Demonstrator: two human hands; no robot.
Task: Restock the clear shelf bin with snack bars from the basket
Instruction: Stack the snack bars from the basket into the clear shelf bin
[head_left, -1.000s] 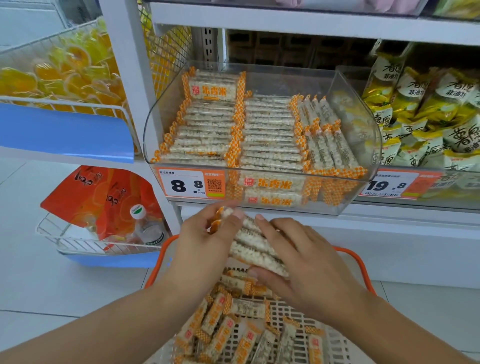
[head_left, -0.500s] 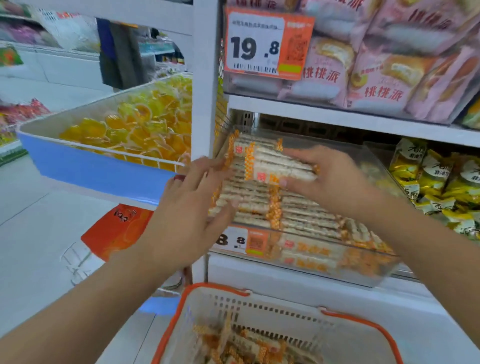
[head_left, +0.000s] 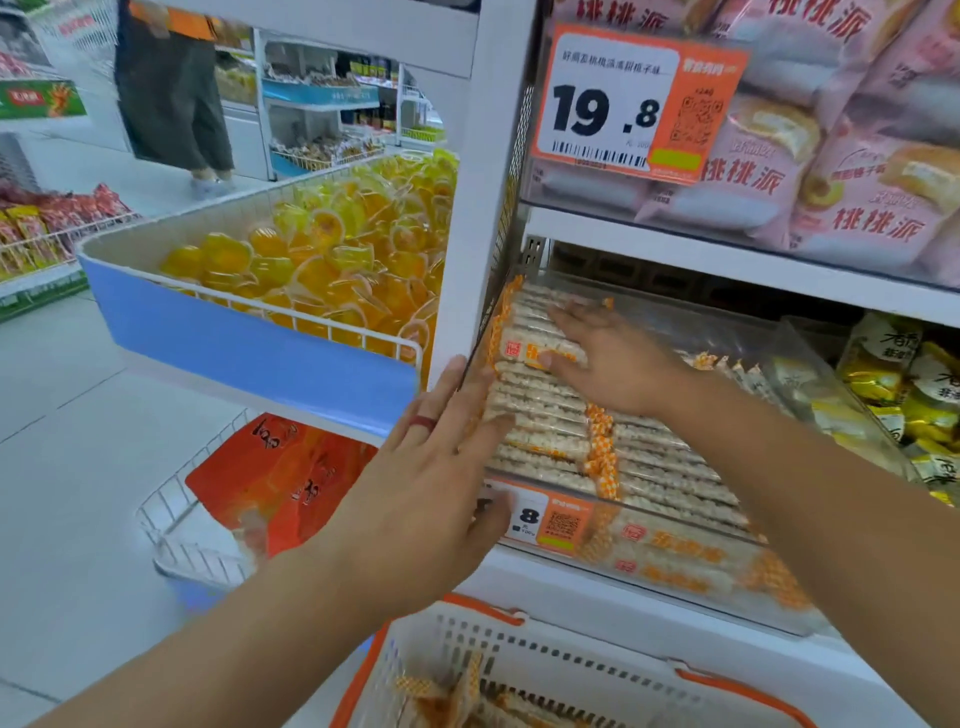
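Hands, two, both ours, both at the clear shelf bin (head_left: 810, 374). Right hand (head_left: 618, 358): palm down and fingers spread flat over the snack bars (head_left: 545, 410) at the rear left of the bin, thumb on a labelled bar; it presses rather than grips, and we cannot tell whether any bar is pinched beneath it. Left hand (head_left: 436, 478): empty, fingers straight and together, laid against the bin's left front corner, just above its price tag (head_left: 550, 522).

Bin contents: bars stacked in neat rows, the left column topped by the newly placed ones; more bars stand on edge further right.

Basket (head_left: 519, 654): white with orange rim, directly below the shelf, a few bars visible inside.

Step in hand, as we judge it: settling and squaring a batch onto the left stack. Next move: we lift both hands clear without dragging the top bars askew, drop to the basket, and gather another aligned handful, since stock is left there.
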